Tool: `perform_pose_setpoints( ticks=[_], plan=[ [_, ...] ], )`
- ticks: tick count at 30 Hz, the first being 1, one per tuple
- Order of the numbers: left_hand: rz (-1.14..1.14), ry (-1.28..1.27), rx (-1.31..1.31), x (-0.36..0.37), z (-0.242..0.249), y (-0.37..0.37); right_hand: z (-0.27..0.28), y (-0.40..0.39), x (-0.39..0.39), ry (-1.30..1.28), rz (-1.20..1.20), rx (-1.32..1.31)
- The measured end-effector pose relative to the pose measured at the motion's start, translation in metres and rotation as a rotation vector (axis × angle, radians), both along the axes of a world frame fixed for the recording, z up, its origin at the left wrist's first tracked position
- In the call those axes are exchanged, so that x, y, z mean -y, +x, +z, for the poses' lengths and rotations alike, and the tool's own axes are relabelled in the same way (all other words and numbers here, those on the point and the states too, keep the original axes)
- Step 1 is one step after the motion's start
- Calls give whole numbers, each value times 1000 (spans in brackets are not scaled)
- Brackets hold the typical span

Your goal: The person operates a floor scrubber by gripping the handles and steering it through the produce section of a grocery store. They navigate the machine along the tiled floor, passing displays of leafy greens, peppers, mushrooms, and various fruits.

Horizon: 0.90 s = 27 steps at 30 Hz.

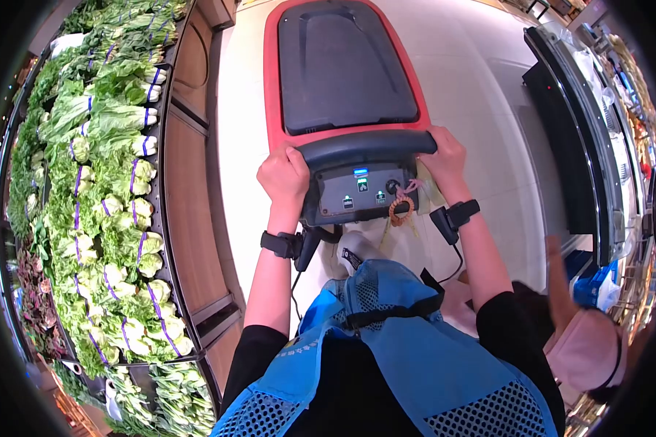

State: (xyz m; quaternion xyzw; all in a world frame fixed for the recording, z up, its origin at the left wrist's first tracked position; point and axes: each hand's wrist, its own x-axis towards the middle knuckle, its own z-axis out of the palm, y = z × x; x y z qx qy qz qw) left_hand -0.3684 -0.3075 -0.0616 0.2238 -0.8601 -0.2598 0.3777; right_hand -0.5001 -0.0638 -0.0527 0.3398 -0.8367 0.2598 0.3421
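Note:
My left hand [284, 175] is closed round the left end of a curved black handlebar [364, 144]. My right hand [444, 156] grips the bar's right end. The bar belongs to a red machine [272, 80] with a dark lid [346, 65] in front of me. Below the bar, a grey control panel [357, 191] shows a small blue display and green lights. A key with a pink cord and an orange coiled band [401, 209] hangs at its right side. Black straps with devices and cables are on both my wrists.
At the left, a shelf holds rows of leafy vegetables [87, 211] tied with purple bands, above brown panels [193, 189]. A black-edged display case [576, 138] stands at the right. A person in pink [583, 349] is close at the lower right. Pale floor [481, 95] surrounds the machine.

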Motion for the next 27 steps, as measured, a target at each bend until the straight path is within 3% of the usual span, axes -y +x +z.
perform_pose_setpoints(
  ticks=[20,22,27],
  plan=[
    [56,-133,50,105,-9,-189,-16,-193,103,25,-58,-37],
    [54,-180,-67,115,-9,-205,-15,-206,112,28,-72,-22],
    [81,-253,-45,149,-15,-265,-22,-268,145,14,-64,-22]
  ],
)
